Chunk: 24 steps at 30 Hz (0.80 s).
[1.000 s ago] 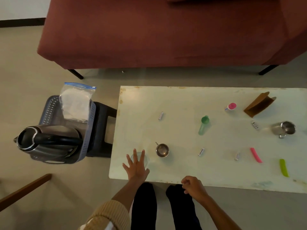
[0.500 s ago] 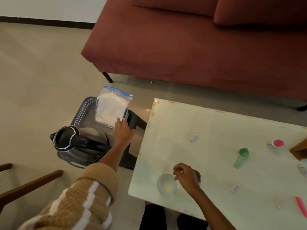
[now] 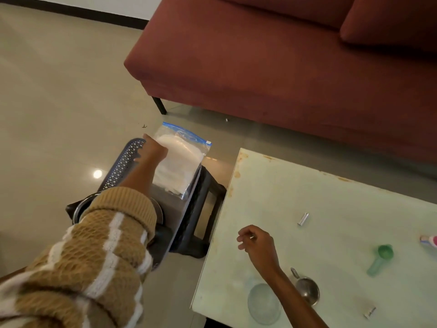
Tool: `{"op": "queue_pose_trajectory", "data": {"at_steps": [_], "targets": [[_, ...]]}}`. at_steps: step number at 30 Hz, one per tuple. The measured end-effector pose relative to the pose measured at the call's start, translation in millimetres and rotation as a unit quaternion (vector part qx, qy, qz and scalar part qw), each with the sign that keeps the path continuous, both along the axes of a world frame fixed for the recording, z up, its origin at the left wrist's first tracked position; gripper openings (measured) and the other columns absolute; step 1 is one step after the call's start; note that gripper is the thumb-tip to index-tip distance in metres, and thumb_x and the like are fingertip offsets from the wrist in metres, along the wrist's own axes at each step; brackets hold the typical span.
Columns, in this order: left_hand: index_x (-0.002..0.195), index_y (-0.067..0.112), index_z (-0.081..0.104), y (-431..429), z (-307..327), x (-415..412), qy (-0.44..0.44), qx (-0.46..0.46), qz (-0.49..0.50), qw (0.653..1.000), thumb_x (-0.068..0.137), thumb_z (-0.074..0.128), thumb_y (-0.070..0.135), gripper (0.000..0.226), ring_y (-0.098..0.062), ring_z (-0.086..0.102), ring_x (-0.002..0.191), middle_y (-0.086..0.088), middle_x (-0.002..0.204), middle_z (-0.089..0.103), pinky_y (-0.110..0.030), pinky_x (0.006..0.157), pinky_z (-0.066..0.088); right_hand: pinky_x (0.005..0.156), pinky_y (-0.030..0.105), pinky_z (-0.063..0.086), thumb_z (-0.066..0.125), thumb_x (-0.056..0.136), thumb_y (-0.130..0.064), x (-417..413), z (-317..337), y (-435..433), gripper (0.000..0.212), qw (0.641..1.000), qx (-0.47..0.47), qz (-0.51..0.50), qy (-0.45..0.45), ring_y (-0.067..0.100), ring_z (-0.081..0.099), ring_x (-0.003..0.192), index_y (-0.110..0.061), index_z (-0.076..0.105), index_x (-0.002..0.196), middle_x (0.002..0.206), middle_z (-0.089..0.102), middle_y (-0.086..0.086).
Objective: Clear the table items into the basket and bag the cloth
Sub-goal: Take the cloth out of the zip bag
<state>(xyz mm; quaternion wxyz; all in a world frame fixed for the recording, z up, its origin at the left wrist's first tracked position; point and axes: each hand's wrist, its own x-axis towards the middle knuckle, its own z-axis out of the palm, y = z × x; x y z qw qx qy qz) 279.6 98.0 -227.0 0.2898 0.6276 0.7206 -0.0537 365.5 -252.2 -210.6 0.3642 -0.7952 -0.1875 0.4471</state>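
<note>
Bag (image 3: 182, 166) in basket (image 3: 120, 166): my left hand (image 3: 153, 150) touches it, grip unclear; right hand (image 3: 257, 245) hangs loose, empty. Next I'd lift it.

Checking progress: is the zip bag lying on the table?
No, the zip bag sits in the basket, off the table.
</note>
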Motion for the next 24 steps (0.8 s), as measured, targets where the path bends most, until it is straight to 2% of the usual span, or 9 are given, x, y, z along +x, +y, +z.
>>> {"op": "queue_pose_trajectory", "data": {"at_steps": [2,4,6,9,12,17,19,22,24], "targets": [[0.146,0.010,0.021,8.5,-2.6,-9.8,-0.012,0.018,0.008,1.000,0.086,0.054,0.019,0.069,-0.038,0.038,0.132,-0.020,0.144,0.040,-0.050,0.109,0.034,0.059,0.010,0.049,0.051,0.093,-0.008,-4.7,1.0,2.1,0.014,1.000,-0.008,0.000,0.004,0.022,0.067,0.083,-0.015,0.061,0.087,0.093,0.068,0.009],[0.126,0.004,0.051,16.7,-0.9,-18.0,-0.031,0.033,0.000,0.999,0.082,0.057,0.017,0.046,-0.039,0.053,0.118,-0.023,0.127,0.057,-0.048,0.103,0.042,0.061,0.011,0.050,0.051,0.093,-0.008,-6.6,3.6,4.9,0.014,1.000,-0.010,-0.006,0.003,0.022,0.067,0.082,-0.016,0.061,0.087,0.092,0.068,0.009],[0.111,0.000,0.064,18.3,13.1,-22.8,-0.070,0.012,-0.007,0.997,0.082,0.063,0.013,0.033,-0.038,0.061,0.104,-0.022,0.112,0.065,-0.042,0.093,0.048,0.064,0.014,0.051,0.052,0.093,-0.008,-6.8,10.1,8.1,0.013,1.000,-0.011,-0.023,0.007,0.021,0.067,0.078,-0.015,0.062,0.088,0.090,0.068,0.009],[0.102,-0.005,0.067,13.3,48.9,-28.8,-0.177,-0.010,-0.029,0.984,0.079,0.070,0.009,0.027,-0.028,0.060,0.083,-0.019,0.088,0.062,-0.034,0.074,0.046,0.067,0.021,0.053,0.053,0.092,-0.009,-5.7,28.7,14.4,0.011,0.999,-0.003,-0.043,0.014,0.018,0.067,0.073,-0.014,0.062,0.088,0.088,0.069,0.007],[0.085,-0.004,0.067,-4.2,96.4,-34.8,-0.236,-0.004,-0.131,0.963,0.080,0.070,0.011,0.016,-0.018,0.046,0.074,-0.009,0.074,0.053,-0.027,0.062,0.036,0.067,0.022,0.054,0.052,0.092,-0.007,-1.8,55.2,20.1,0.013,0.998,0.019,-0.055,0.015,0.018,0.067,0.072,-0.013,0.063,0.087,0.085,0.069,0.008],[0.072,0.009,0.066,-67.5,181.8,-35.0,-0.274,-0.051,-0.299,0.913,0.085,0.067,0.019,0.016,0.004,0.047,0.050,0.006,0.061,0.054,-0.010,0.055,0.036,0.065,0.024,0.053,0.052,0.090,-0.002,12.5,113.1,9.1,0.021,0.997,0.051,-0.063,-0.008,0.021,0.066,0.073,-0.018,0.063,0.081,0.086,0.068,0.009],[0.071,0.021,0.064,-97.5,209.3,-33.4,-0.309,-0.077,-0.322,0.891,0.085,0.066,0.013,0.016,0.008,0.050,0.051,0.013,0.059,0.057,-0.007,0.056,0.038,0.065,0.027,0.051,0.053,0.087,0.003,22.0,142.6,-2.3,0.027,0.994,0.072,-0.072,-0.033,0.022,0.063,0.074,-0.022,0.062,0.080,0.089,0.067,0.006],[0.076,0.027,0.061,-137.7,241.8,-35.3,-0.344,-0.112,-0.348,0.865,0.086,0.065,0.011,0.019,0.011,0.050,0.053,0.024,0.057,0.060,-0.006,0.056,0.037,0.074,0.035,0.050,0.058,0.082,0.007,36.8,190.1,-24.9,0.031,0.985,0.107,-0.086,-0.109,0.018,0.059,0.078,-0.021,0.060,0.095,0.107,0.061,0.005],[0.076,0.026,0.058,-165.0,259.4,-37.3,-0.359,-0.136,-0.360,0.850,0.088,0.062,0.011,0.020,0.010,0.048,0.054,0.024,0.056,0.058,-0.005,0.056,0.037,0.079,0.033,0.047,0.061,0.081,0.005,45.5,218.6,-42.0,0.037,0.976,0.116,-0.090,-0.159,0.018,0.057,0.089,-0.019,0.056,0.109,0.116,0.053,0.004]]}}
